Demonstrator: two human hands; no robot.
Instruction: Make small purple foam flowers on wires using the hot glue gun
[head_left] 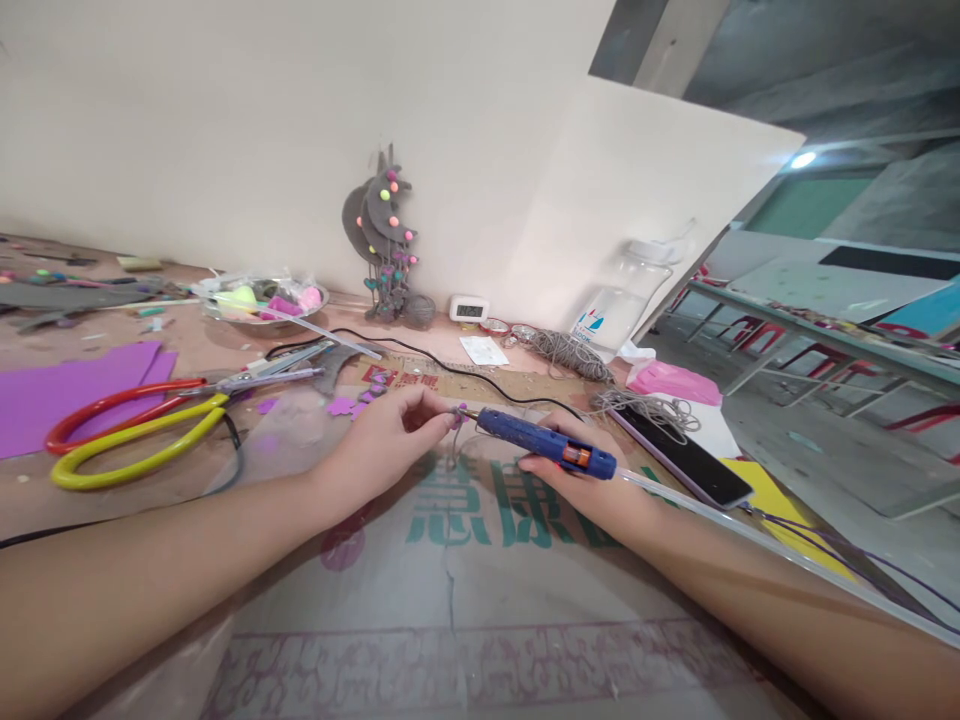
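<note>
My right hand (577,465) is closed around a blue hot glue gun (525,432), with a long clear glue stick (720,520) running out of its back end. The gun's nozzle points left and meets a small purple piece (459,412) at the fingertips of my left hand (409,430). Thumb and forefinger of that hand pinch the piece, and a grey yarn (452,450) hangs below it. Several purple flower cutouts (352,405) lie just behind my left hand. Under both hands spreads a printed plastic sheet (420,600).
Scissors (142,425) with red and yellow handles lie at left beside purple sheets (82,390). Behind stand a metal bowl (259,310), a grey moon ornament (386,220), a small digital clock (469,308) and a clear bottle (622,290). A phone (682,450) and grey yarn (570,355) sit at right.
</note>
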